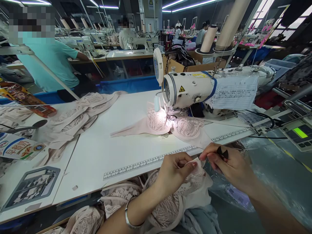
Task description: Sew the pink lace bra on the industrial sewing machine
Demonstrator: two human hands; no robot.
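My left hand (176, 172), a bracelet on its wrist, pinches the edge of a pale pink lace bra (198, 182) that hangs down over my lap. Just to its right, my right hand (229, 164) has thumb and fingers pressed together close to the same edge; what they hold is too small to make out. A small black piece (222, 152) sits on a right finger. Beyond my hands, a second lace bra (187, 127) lies on the table under the lit needle area of a white sewing machine (187, 87).
More bras (80, 113) are piled on the left, beside a drink bottle (26, 99), a carton (20, 146) and a grey tray (31, 187). A ruler strip (146, 164) runs along the table's front edge. A control panel (298, 131) stands at right. A person in turquoise (48, 65) sits ahead.
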